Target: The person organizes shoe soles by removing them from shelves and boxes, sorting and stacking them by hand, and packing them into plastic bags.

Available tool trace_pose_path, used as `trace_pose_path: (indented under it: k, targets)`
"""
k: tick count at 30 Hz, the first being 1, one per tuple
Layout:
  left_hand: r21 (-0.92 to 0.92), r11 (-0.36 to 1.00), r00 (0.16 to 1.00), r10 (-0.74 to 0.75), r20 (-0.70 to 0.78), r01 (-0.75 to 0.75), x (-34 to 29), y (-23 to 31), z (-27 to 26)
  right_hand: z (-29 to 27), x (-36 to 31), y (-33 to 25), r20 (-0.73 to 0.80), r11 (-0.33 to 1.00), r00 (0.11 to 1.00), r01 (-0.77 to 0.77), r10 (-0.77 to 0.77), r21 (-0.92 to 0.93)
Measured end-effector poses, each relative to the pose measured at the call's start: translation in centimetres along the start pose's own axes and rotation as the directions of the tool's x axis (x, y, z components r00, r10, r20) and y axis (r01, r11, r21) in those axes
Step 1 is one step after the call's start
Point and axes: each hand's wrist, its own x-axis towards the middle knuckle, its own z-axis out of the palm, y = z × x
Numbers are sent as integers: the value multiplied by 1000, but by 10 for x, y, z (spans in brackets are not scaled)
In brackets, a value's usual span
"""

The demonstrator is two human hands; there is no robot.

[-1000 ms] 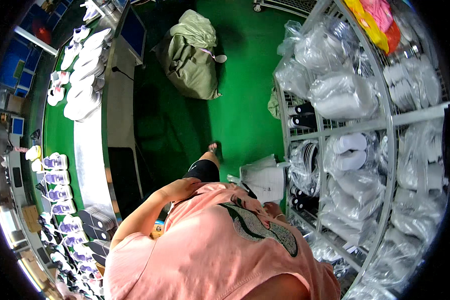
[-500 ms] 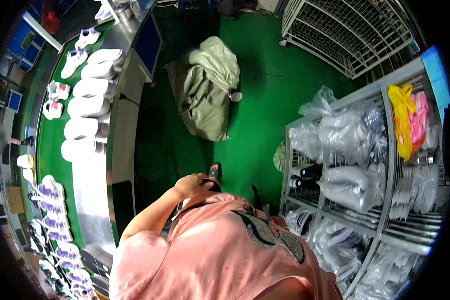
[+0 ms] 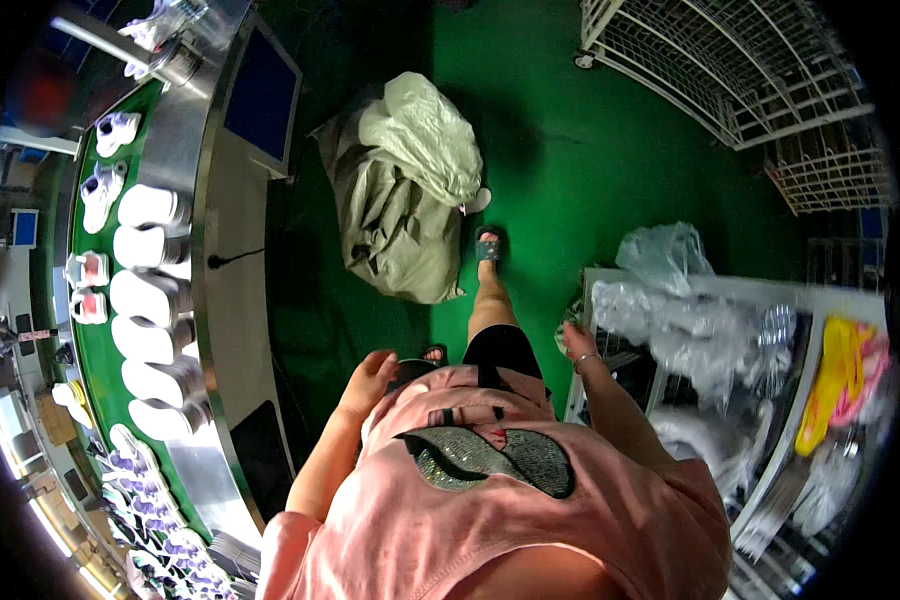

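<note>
A foot [image 3: 488, 250] is now advanced beside the sack [image 3: 400, 235], the left hand [image 3: 372, 380] is held loosely curled, empty, and the right hand's [image 3: 578, 343] grip near the rack [image 3: 745, 288] cannot be determined.

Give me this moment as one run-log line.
left hand: near dark shorts, no held item visible | right hand: beside shelving rack, contact unclear | green floor: grey-green sack ahead | bench at left: white footwear pieces

Dim over the green floor [image 3: 610, 170], darkest left of the sack [image 3: 400, 210]. Glaring near-white on the white footwear [image 3: 150, 297] along the metal surface [image 3: 178, 135]. Softly blurred around the plastic bags [image 3: 690, 330] at right. Curved by fisheye distortion, fading to black at the rim.
</note>
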Motion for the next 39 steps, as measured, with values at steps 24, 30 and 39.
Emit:
trace_pose_path:
  k: [24, 30, 39]
  targets:
    - [-283, 900, 899, -392, -193, 332, 135, 135, 23, 96, 186, -202, 81, 716, 992, -11, 95, -698]
    - [-28, 903, 879, -425, -217, 429, 230, 150, -12, 111, 226, -185, -152, 731, 986, -50, -74, -680]
    - [326, 912, 926, -124, -355, 248, 442, 198, -17, 334, 273, -254, 431, 958, 894, 222, -125, -182]
